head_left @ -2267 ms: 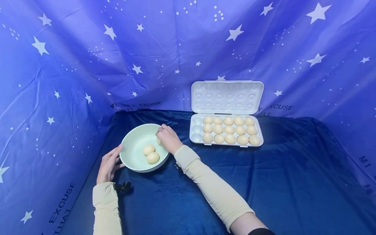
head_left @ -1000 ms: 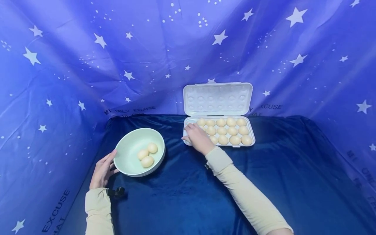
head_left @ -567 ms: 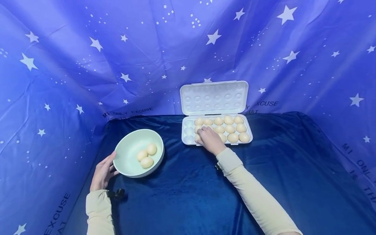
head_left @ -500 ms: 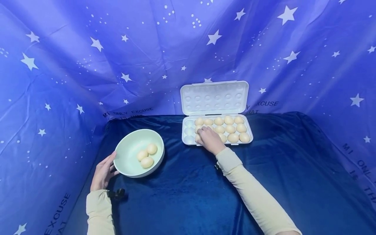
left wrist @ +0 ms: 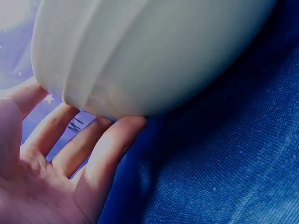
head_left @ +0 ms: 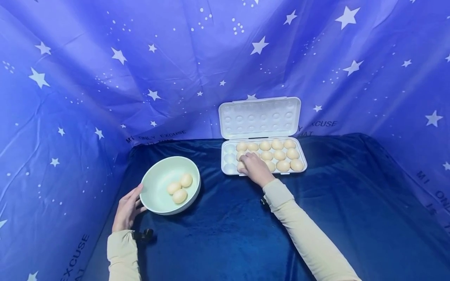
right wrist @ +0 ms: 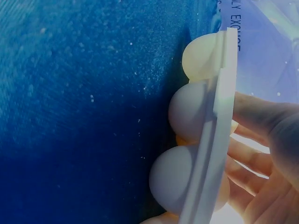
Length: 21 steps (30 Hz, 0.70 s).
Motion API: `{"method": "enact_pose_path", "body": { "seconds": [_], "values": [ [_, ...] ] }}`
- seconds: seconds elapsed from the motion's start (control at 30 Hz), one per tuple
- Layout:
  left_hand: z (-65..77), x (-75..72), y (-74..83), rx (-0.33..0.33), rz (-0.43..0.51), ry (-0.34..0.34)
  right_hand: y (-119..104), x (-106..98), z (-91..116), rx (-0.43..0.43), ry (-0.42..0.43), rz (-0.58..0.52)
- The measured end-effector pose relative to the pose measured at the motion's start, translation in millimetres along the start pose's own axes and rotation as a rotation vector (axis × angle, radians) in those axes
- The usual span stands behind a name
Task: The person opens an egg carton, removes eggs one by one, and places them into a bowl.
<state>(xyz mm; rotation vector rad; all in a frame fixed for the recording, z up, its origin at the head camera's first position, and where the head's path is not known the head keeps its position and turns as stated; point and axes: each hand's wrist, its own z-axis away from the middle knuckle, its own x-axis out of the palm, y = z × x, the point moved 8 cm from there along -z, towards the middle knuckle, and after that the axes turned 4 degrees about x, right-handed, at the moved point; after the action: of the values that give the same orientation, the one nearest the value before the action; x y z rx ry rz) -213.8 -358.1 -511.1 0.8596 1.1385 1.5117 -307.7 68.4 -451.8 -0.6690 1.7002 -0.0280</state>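
A pale green bowl stands at the left with three cream eggs inside. My left hand holds its left side, thumb at the rim and fingertips against the outer wall. To the right is an open white egg tray. Its leftmost column of cups holds no eggs, while the other columns carry several. My right hand is over the front left of the filled columns, thumb and fingers around a front-row egg. In the right wrist view the fingers reach in behind the tray's edge.
The tray's lid stands raised against the starry blue curtain at the back. A dark blue cloth covers the table. Small black wrist cameras sit at the cuffs.
The right hand let an egg go in the bowl and moved right to the tray, first over the leftmost column, then to the front-row egg. The left hand stays at the bowl.
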Motion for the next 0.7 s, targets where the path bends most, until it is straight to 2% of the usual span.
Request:
{"method": "enact_pose_path", "body": {
  "seconds": [0.2,0.4,0.7],
  "values": [
    [-0.7,0.3,5.9,0.009,0.029,0.017,-5.3,-4.4,-1.4,-0.030,0.025,0.013],
    [-0.1,-0.1,5.3,0.000,0.025,0.026,-14.3,-14.5,-1.5,-0.045,0.069,-0.024],
    [-0.3,0.3,1.4,0.005,0.030,0.016,-45.7,-32.6,-6.8,-0.095,0.134,-0.061]
  ]
}}
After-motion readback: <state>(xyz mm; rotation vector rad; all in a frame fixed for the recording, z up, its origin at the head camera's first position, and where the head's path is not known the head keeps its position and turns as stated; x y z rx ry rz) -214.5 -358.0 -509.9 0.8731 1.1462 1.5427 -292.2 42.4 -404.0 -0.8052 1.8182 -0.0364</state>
